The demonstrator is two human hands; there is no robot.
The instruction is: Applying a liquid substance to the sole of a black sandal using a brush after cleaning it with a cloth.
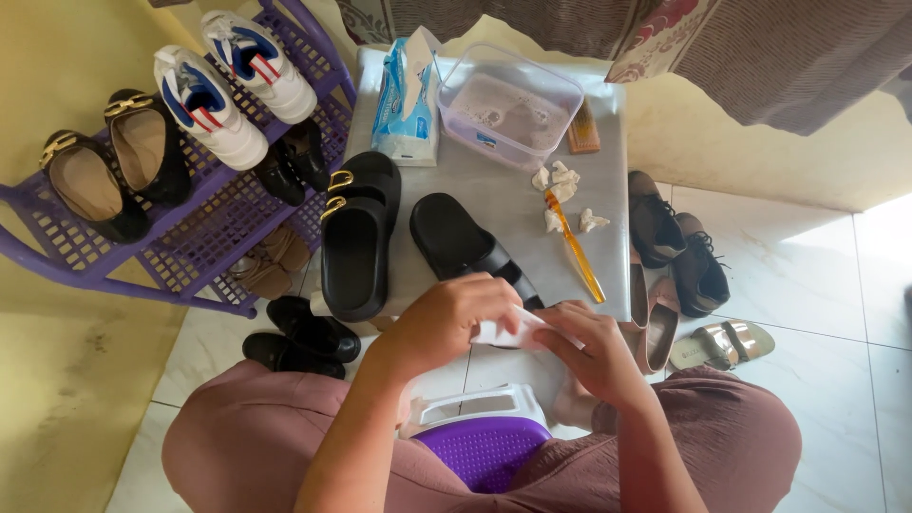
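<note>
A: So, what are the hands doing?

B: Both meet over the near edge of the grey table [608,171]. The left hand [451,318] and the right hand [589,347] are each closed on a white tissue [503,332], pinching it between them, right above the heel of a black slipper [470,247] lying on the table.

A: What else is around?

B: Its twin, another black slipper with a gold buckle [356,237], lies just to the left. Beyond them sit a pack of tissues [404,95], a clear plastic tub [508,104], an orange toothbrush [575,249] and some crumpled tissue bits [560,185]. A purple shoe rack [204,228] stands on the left; brown shoes [679,252] wait on the floor [836,285] to the right.

A: Any advice for handling the tissue well?

B: I'd judge it best folded into a firm pad, held flat by the fingertips, so it doesn't tear.
</note>
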